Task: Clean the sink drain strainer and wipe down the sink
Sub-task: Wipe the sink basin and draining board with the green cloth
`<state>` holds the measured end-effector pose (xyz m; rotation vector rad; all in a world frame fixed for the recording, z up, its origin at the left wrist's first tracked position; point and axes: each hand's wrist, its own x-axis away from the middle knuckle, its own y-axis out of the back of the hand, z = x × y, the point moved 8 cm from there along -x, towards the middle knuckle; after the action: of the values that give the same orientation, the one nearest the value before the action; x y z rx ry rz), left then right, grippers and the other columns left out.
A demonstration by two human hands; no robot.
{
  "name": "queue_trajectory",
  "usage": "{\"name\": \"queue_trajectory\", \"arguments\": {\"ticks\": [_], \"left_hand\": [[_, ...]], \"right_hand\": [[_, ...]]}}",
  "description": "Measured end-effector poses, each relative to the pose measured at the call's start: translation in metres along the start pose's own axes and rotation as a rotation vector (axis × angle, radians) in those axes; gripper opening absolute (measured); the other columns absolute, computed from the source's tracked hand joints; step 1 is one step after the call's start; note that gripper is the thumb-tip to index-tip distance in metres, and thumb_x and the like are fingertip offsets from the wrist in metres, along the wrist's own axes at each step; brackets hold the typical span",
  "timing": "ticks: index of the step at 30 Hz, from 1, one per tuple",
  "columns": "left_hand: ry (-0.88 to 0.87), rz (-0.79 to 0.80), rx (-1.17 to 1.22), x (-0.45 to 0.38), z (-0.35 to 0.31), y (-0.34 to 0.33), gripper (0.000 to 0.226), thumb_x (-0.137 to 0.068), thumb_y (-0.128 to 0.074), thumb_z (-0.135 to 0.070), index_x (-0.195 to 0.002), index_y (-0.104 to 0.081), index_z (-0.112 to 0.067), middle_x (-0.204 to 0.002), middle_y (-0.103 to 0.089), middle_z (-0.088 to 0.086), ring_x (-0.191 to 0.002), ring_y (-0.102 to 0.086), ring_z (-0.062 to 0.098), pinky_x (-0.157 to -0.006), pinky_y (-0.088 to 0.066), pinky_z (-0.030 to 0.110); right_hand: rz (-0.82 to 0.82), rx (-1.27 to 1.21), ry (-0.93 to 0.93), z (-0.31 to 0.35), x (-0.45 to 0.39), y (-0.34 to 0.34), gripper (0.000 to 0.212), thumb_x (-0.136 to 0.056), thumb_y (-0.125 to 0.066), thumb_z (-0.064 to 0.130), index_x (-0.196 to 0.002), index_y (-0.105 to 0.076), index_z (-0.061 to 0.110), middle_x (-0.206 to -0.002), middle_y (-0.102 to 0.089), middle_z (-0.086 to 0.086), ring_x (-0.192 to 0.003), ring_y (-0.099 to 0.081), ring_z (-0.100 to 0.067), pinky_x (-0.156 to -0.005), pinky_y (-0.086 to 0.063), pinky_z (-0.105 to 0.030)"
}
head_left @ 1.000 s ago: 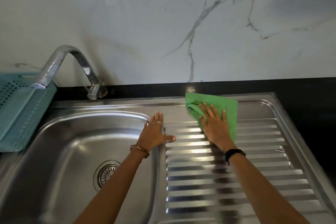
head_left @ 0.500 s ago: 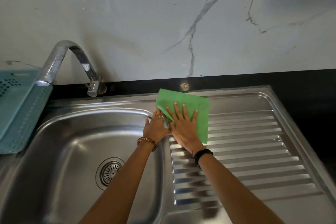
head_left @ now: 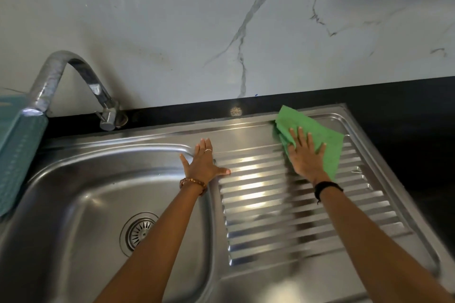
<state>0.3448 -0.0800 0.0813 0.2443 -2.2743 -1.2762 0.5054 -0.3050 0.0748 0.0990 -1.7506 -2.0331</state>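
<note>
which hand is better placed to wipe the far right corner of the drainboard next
Right. The right hand already presses flat on the green cloth near that corner, while the left hand rests bare on the sink rim.

One head-worn wide-angle view only, looking forward and steeply down from above, close over the shiny stainless steel sink [head_left: 246, 135], facing the white marble-veined wall [head_left: 172, 19] behind.

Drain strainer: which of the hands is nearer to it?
Left. The left hand rests flat on the basin rim just above the drain strainer; the right hand presses the green cloth farther right on the drainboard.
</note>
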Motion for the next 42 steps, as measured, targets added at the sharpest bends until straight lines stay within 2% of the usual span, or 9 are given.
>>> {"name": "queue_trajectory", "arguments": {"ticks": [2, 6, 10, 15, 20, 24, 28, 36, 42], "left_hand": [[0.005, -0.050, -0.052, 0.006, -0.013, 0.004, 0.098, -0.083, -0.059, -0.046, -0.147, 0.007, -0.010, -0.158, 0.008, 0.010, -0.146, 0.004, 0.026, -0.113, 0.004, 0.056], [-0.137, -0.298, -0.087, 0.025, -0.066, 0.002, 0.080, -0.091, -0.046, -0.012, -0.146, 0.011, -0.013, -0.157, 0.015, 0.005, -0.145, 0.008, 0.020, -0.116, 0.001, 0.049], [-0.208, -0.366, 0.073, 0.029, -0.112, -0.020, 0.072, -0.095, -0.037, -0.014, -0.137, 0.020, -0.020, -0.148, 0.025, -0.002, -0.143, 0.016, 0.016, -0.112, 0.012, 0.034], [-0.136, -0.177, 0.123, 0.010, -0.147, -0.058, 0.081, -0.093, -0.046, -0.039, -0.145, 0.012, -0.018, -0.157, 0.014, 0.004, -0.145, 0.012, 0.019, -0.115, 0.010, 0.036], [-0.157, -0.008, 0.017, -0.006, -0.199, -0.102, 0.085, -0.085, -0.042, -0.061, -0.145, 0.011, -0.030, -0.157, 0.014, 0.000, -0.145, 0.013, 0.021, -0.112, 0.014, 0.051], [-0.107, 0.064, -0.119, -0.013, -0.215, -0.119, 0.089, -0.079, -0.039, -0.071, -0.143, 0.014, -0.038, -0.156, 0.021, 0.001, -0.143, 0.018, 0.026, -0.106, 0.017, 0.062], [-0.058, 0.121, -0.145, -0.019, -0.213, -0.122, 0.090, -0.076, -0.040, -0.073, -0.143, 0.010, -0.040, -0.155, 0.024, 0.001, -0.143, 0.020, 0.027, -0.105, 0.016, 0.065], [-0.059, 0.150, -0.153, -0.027, -0.209, -0.125, 0.094, -0.074, -0.043, -0.074, -0.142, 0.012, -0.042, -0.154, 0.026, 0.000, -0.142, 0.021, 0.027, -0.104, 0.015, 0.066], [-0.040, 0.165, -0.146, -0.030, -0.208, -0.127, 0.096, -0.072, -0.046, -0.075, -0.142, 0.012, -0.043, -0.154, 0.025, 0.000, -0.143, 0.020, 0.027, -0.104, 0.014, 0.067]], "right_hand": [[0.012, 0.006, 0.060, 0.024, 0.017, -0.009, 0.052, -0.100, -0.018, 0.037, -0.148, 0.003, 0.034, -0.159, 0.010, 0.004, -0.147, 0.006, -0.025, -0.112, 0.006, -0.064], [0.051, 0.058, 0.348, 0.085, 0.051, -0.032, 0.050, -0.099, -0.017, 0.041, -0.147, 0.000, 0.039, -0.159, 0.007, 0.007, -0.147, 0.008, -0.023, -0.111, 0.012, -0.059], [0.010, 0.075, 0.489, 0.081, 0.034, -0.024, 0.049, -0.099, -0.019, 0.042, -0.147, -0.005, 0.040, -0.159, 0.000, 0.012, -0.147, 0.003, -0.018, -0.114, 0.010, -0.056], [-0.058, 0.018, 0.346, -0.003, -0.027, 0.014, 0.050, -0.100, -0.020, 0.036, -0.148, -0.007, 0.035, -0.159, -0.001, 0.009, -0.147, 0.002, -0.020, -0.114, 0.007, -0.058], [-0.100, -0.017, 0.182, -0.086, -0.049, 0.036, 0.052, -0.100, -0.018, 0.033, -0.150, -0.004, 0.026, -0.160, -0.001, 0.003, -0.147, 0.000, -0.023, -0.116, 0.004, -0.056], [-0.114, -0.045, 0.146, -0.094, -0.024, 0.036, 0.053, -0.100, -0.017, 0.034, -0.150, -0.004, 0.022, -0.160, -0.004, -0.004, -0.147, -0.003, -0.025, -0.117, 0.003, -0.053], [-0.153, -0.006, 0.149, -0.107, 0.015, 0.020, 0.055, -0.099, -0.019, 0.038, -0.149, -0.002, 0.025, -0.160, -0.005, -0.006, -0.147, -0.005, -0.026, -0.117, 0.001, -0.053], [-0.183, 0.133, 0.165, -0.100, -0.061, 0.043, 0.059, -0.099, -0.017, 0.038, -0.149, 0.002, 0.012, -0.158, -0.002, -0.019, -0.146, -0.004, -0.033, -0.117, 0.004, -0.050], [-0.155, 0.094, 0.187, -0.109, -0.032, 0.038, 0.058, -0.099, -0.014, 0.037, -0.149, 0.000, 0.013, -0.158, -0.003, -0.018, -0.146, -0.005, -0.031, -0.118, 0.004, -0.048]]}}
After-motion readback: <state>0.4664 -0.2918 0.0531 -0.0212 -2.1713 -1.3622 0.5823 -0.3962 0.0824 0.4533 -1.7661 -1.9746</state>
